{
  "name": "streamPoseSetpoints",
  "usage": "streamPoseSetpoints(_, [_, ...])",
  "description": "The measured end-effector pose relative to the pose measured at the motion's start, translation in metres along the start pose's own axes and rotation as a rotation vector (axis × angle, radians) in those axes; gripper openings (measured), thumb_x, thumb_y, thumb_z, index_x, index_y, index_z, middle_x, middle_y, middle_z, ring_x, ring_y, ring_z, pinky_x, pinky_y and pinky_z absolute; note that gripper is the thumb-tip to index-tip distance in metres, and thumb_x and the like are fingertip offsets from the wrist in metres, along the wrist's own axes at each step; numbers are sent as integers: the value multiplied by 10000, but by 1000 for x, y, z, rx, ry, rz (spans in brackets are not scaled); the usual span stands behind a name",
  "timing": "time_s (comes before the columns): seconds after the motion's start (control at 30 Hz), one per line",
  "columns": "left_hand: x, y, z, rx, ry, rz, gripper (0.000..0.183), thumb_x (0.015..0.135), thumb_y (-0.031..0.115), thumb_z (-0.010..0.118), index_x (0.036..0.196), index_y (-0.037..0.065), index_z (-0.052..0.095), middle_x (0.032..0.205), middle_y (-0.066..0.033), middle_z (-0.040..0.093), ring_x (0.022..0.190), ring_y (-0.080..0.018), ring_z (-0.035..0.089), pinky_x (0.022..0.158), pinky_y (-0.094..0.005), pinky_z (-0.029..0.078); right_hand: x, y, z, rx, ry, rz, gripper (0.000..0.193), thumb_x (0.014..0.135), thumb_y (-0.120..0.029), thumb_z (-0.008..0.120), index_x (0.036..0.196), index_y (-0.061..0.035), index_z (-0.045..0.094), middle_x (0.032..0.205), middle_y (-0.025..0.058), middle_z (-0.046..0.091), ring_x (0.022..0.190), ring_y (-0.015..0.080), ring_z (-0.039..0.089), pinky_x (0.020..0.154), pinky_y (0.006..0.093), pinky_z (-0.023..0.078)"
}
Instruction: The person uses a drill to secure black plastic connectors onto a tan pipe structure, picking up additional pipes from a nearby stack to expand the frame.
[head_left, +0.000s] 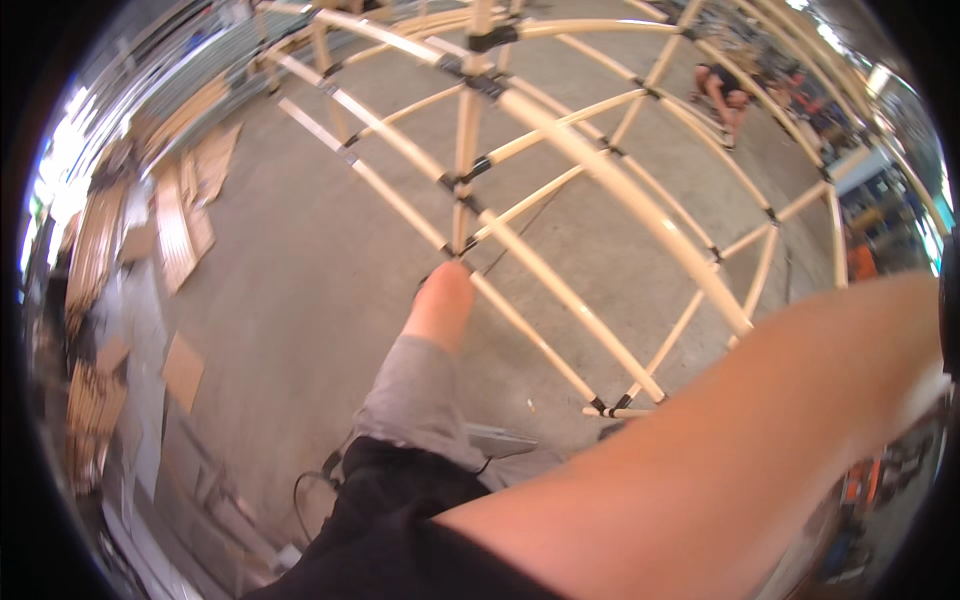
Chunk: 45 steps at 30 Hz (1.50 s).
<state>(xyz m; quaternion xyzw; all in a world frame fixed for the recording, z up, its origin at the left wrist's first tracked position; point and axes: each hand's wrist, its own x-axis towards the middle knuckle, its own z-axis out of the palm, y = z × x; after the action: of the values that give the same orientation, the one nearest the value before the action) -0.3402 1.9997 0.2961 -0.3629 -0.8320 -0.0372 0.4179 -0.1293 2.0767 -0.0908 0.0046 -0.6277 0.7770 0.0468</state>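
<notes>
My right arm (700, 440) reaches across the lower right, bare below a black sleeve. Its hand passes out at the right edge, so neither its fingers nor anything in them can be seen. My left hand does not show. Beyond the arm stands a large curved frame (620, 190) of pale wooden or bamboo-like poles, joined with black wrapped connectors (487, 86). One long pole (560, 140) arches close to me and runs down behind my arm. My bare knee (443, 295), below grey shorts, is next to a low joint of the frame.
Another person (722, 95) crouches on the concrete floor at the far right, beyond the poles. Flattened cardboard (185, 215) and stacked long material (95, 240) lie along the left. A dark cable (300, 490) curls near my leg. Blurred tools and gear (865, 485) fill the right side.
</notes>
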Motion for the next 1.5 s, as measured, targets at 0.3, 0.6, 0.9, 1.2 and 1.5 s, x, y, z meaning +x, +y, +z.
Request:
streamPoseSetpoints(0.3, [-192,-13,-190,72,8,189,204,743,189,693,869,34,732,896,-143,691,877,-325,655,818,-439,511,-73,43,87,1,124,40,241,843,-141,705,1021,11,648,752,19,550,673,122,523,658,272,444])
streamPoseSetpoints(0.6, [-615,-316,-363,102,591,-743,339,849,119,688,1171,27,633,1177,-130,651,1079,-239,634,951,-360,492,-146,85,188,37,426,-83,154,847,-97,712,952,-9,642,690,-2,526,595,99,483,540,239,406])
streamPoseSetpoints(0.9, [-789,-580,-420,320,626,-1013,741,772,176,751,1360,-39,355,1286,-264,466,1185,-419,499,1015,-444,405,-233,98,338,-62,646,-158,121,834,-84,734,897,-33,643,698,-6,540,594,104,486,537,248,412])
streamPoseSetpoints(1.2, [-826,-655,-454,-219,668,-1002,471,872,230,680,1227,-12,486,1015,-212,625,959,-327,624,851,-419,472,-317,126,439,-88,756,-226,113,820,-70,755,843,-57,645,706,-11,555,593,109,489,535,257,418])
streamPoseSetpoints(1.5, [-826,-656,-448,-367,502,-915,402,916,224,633,1189,10,431,880,-231,616,816,-365,623,752,-455,472,-375,135,579,-31,693,-231,146,824,-76,739,919,-19,644,708,8,558,586,105,498,516,249,409])
